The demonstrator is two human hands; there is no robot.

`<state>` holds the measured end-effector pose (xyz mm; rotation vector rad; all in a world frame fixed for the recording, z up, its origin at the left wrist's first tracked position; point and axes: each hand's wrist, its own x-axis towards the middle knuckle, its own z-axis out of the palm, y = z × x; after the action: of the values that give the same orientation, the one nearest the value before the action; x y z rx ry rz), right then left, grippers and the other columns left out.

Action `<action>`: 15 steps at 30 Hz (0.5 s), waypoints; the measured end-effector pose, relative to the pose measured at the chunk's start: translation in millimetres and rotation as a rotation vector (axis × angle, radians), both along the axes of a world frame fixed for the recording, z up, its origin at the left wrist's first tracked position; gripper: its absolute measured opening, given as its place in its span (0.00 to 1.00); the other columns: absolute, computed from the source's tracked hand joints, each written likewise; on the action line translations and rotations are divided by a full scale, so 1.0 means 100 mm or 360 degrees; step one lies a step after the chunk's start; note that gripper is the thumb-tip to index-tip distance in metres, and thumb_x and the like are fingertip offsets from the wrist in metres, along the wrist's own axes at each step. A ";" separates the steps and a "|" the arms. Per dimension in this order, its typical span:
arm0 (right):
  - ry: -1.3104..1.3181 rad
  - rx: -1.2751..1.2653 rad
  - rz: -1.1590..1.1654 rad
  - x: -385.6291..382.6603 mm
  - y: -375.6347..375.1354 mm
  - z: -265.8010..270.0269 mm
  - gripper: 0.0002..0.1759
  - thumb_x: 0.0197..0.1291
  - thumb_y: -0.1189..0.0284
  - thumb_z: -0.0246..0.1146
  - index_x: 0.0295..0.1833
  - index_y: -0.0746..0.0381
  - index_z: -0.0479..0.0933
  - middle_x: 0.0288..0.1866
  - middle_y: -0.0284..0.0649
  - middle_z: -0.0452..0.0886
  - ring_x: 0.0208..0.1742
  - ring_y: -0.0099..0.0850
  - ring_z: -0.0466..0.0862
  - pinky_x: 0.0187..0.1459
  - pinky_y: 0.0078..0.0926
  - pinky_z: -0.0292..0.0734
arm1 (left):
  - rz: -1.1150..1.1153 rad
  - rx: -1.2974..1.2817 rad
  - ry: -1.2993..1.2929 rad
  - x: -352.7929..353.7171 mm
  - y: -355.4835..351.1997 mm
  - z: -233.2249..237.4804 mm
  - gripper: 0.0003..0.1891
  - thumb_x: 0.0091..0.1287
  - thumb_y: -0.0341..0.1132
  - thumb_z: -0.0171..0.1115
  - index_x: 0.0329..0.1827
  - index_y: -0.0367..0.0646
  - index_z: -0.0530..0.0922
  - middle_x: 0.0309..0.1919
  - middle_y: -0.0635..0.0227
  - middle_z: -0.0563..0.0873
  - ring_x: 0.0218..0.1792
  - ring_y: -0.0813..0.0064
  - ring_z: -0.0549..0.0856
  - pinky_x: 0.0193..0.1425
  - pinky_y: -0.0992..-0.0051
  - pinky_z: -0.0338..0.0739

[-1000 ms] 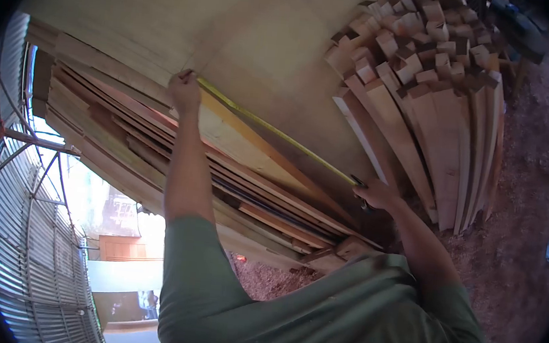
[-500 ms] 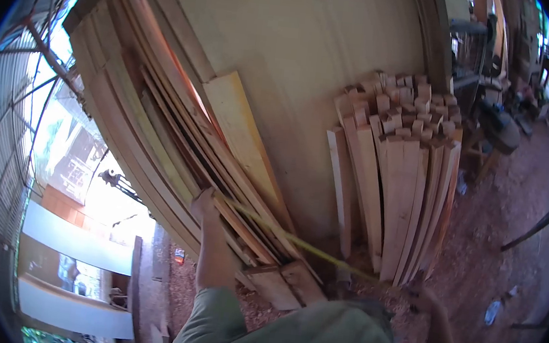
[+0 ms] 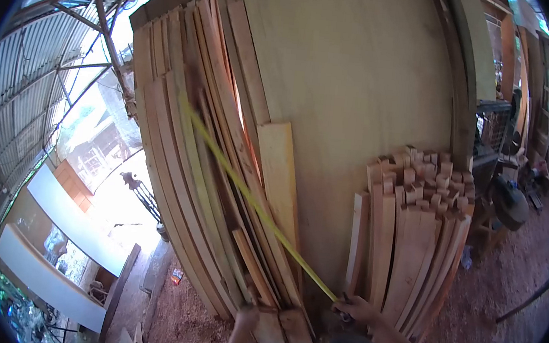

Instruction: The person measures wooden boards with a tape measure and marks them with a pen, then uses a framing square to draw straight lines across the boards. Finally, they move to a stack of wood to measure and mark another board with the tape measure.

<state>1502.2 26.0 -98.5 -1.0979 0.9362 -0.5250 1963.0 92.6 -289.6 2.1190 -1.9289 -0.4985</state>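
A yellow measuring tape blade (image 3: pixel 255 203) stretches from my right hand (image 3: pixel 355 309) up and left across the leaning planks (image 3: pixel 177 149). The fingers of my right hand are closed around the dark tape measure case (image 3: pixel 344 316), which is mostly hidden by them. The blade's far end lies over the upper part of the planks and looks blurred. Low down, my left hand (image 3: pixel 247 317) is beside the foot of the planks, near a short wood block (image 3: pixel 270 333). Motion smears its fingers, so I cannot make out whether it grips a board.
A large plywood panel (image 3: pixel 362 81) stands behind the planks. To the right leans a bundle of square wooden posts (image 3: pixel 406 250). A yellowish board (image 3: pixel 281 172) rests against the panel. Reddish wood shavings (image 3: pixel 186 302) cover the floor. Metal framing (image 3: pixel 101 16) rises at the left.
My left hand has dropped from the middle of the planks to near their foot. My right hand has moved left and closer to the planks. The tape blade now reaches higher up them.
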 end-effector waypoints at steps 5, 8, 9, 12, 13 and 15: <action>-0.0348 -0.0341 -0.0191 0.74 -1.32 0.90 0.14 0.70 0.64 0.59 0.41 0.64 0.82 0.32 0.37 0.84 0.32 0.24 0.82 0.34 0.24 0.76 | 0.0797 0.0455 0.0817 -0.67 0.67 -0.20 0.11 0.69 0.40 0.63 0.33 0.42 0.79 0.24 0.71 0.80 0.24 0.72 0.81 0.24 0.73 0.73; -0.0500 -0.0442 -0.0346 0.99 -2.14 1.63 0.15 0.70 0.63 0.59 0.39 0.63 0.81 0.30 0.36 0.83 0.30 0.24 0.81 0.32 0.25 0.75 | 0.0937 0.0389 0.0854 -0.85 0.42 0.16 0.11 0.68 0.41 0.63 0.33 0.42 0.79 0.24 0.71 0.80 0.24 0.72 0.81 0.24 0.72 0.73; -0.0560 -0.0594 -0.0382 1.05 -2.43 1.85 0.15 0.70 0.62 0.58 0.37 0.63 0.81 0.29 0.36 0.83 0.29 0.24 0.80 0.31 0.24 0.75 | 0.0955 0.0348 0.0852 -0.88 0.31 0.28 0.11 0.68 0.41 0.63 0.33 0.43 0.79 0.24 0.71 0.80 0.24 0.71 0.81 0.24 0.72 0.73; -0.0678 -0.0778 -0.0464 1.19 -3.21 2.66 0.16 0.70 0.62 0.57 0.35 0.62 0.79 0.26 0.35 0.81 0.27 0.24 0.80 0.30 0.26 0.75 | 0.1005 0.0230 0.0854 -0.91 -0.01 0.63 0.11 0.68 0.41 0.63 0.33 0.43 0.79 0.24 0.70 0.80 0.25 0.71 0.81 0.25 0.72 0.73; -0.0698 -0.0878 -0.0471 1.23 -3.44 2.96 0.16 0.70 0.62 0.57 0.34 0.62 0.79 0.26 0.35 0.81 0.26 0.25 0.79 0.29 0.26 0.75 | 0.1015 0.0196 0.0854 -0.91 -0.09 0.73 0.11 0.68 0.41 0.63 0.33 0.43 0.78 0.24 0.70 0.80 0.25 0.71 0.81 0.25 0.71 0.73; -0.0665 -0.1033 -0.0449 1.29 -3.78 3.60 0.15 0.67 0.62 0.59 0.34 0.62 0.80 0.26 0.35 0.80 0.26 0.25 0.79 0.30 0.27 0.74 | 0.1032 0.0137 0.0848 -0.91 -0.22 0.87 0.11 0.68 0.42 0.62 0.34 0.43 0.78 0.24 0.70 0.80 0.25 0.70 0.81 0.25 0.71 0.73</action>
<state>1630.7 -352.0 261.0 -1.3598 0.5553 -1.3001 1871.5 70.8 -202.7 2.1989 -0.8921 -0.8854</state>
